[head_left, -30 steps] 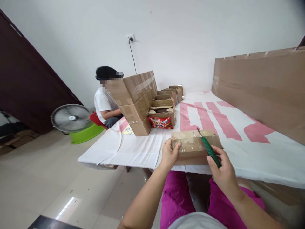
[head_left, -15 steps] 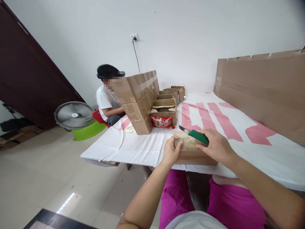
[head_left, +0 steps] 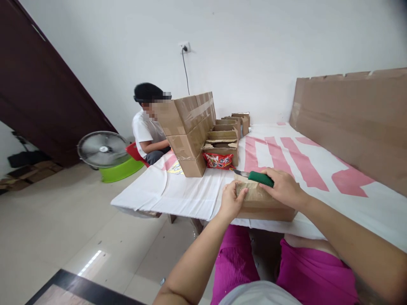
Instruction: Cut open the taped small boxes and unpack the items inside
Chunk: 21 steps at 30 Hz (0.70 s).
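A small taped cardboard box (head_left: 267, 212) sits at the near edge of the cloth-covered table. My left hand (head_left: 231, 200) grips its left end, with the thumb on top and the fingers over the far side. In my right hand (head_left: 284, 186) is a utility knife (head_left: 261, 178) with a green handle, its blade pointing left above the far part of the box's top. Whether the blade touches the cardboard I cannot tell. Just beyond the box lies a red food packet (head_left: 218, 161), leaning against a row of open cardboard boxes (head_left: 224, 134).
Stacked closed boxes (head_left: 187, 148) form a wall at the table's left. Behind them sits a person (head_left: 144, 131) in a white shirt. A fan (head_left: 103, 149) stands on the floor to the left. A long cardboard panel (head_left: 352, 123) borders the table's right side.
My right hand has brought the knife a little lower and to the left over the box, and the blade lies flatter. My left hand keeps its grip. The whole view has shifted slightly.
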Available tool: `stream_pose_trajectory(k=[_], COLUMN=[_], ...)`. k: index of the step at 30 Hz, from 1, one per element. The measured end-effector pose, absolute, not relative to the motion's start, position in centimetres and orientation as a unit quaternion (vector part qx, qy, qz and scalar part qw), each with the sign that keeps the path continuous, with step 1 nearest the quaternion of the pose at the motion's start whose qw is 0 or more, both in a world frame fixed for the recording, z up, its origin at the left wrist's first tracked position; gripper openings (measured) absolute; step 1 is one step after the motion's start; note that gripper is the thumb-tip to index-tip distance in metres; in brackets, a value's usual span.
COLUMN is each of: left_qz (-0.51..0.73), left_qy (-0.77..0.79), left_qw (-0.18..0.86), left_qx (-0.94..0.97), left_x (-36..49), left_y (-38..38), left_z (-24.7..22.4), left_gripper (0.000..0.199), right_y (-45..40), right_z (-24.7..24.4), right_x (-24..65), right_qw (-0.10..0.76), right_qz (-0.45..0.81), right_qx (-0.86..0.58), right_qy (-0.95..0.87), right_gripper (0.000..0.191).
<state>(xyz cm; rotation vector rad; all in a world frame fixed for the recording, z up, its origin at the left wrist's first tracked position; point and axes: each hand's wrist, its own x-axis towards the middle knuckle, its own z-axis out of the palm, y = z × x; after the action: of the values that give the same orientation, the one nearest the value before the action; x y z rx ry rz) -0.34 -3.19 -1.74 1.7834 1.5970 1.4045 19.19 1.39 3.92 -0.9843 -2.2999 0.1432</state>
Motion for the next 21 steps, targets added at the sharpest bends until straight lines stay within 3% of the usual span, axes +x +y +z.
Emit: stream_pose_trajectory(k=[7, 16, 21], left_qz=[0.478, 0.504, 0.498], left_qy=[0.600, 0.558, 0.572], left_qw=[0.153, 0.178, 0.175], left_qx=[0.623, 0.635, 0.628], left_x=[-0.4, -0.4, -0.4], left_y=[-3.2, -3.3, -3.3], left_z=[-1.9, -1.8, -1.9], left_gripper=[0.018, 0.019, 0.020], right_y=[1.3, 0.4, 1.5], right_z=[4.5, 4.0, 4.7], right_x=[18.1, 17.4, 17.6], right_qw=[0.301, 0.414, 0.534], right_qz=[0.064, 0.182, 0.212], right_qx=[-0.302, -0.404, -0.442], right_qy=[-0.902, -0.795, -0.689], right_gripper=[0.015, 0.010, 0.014])
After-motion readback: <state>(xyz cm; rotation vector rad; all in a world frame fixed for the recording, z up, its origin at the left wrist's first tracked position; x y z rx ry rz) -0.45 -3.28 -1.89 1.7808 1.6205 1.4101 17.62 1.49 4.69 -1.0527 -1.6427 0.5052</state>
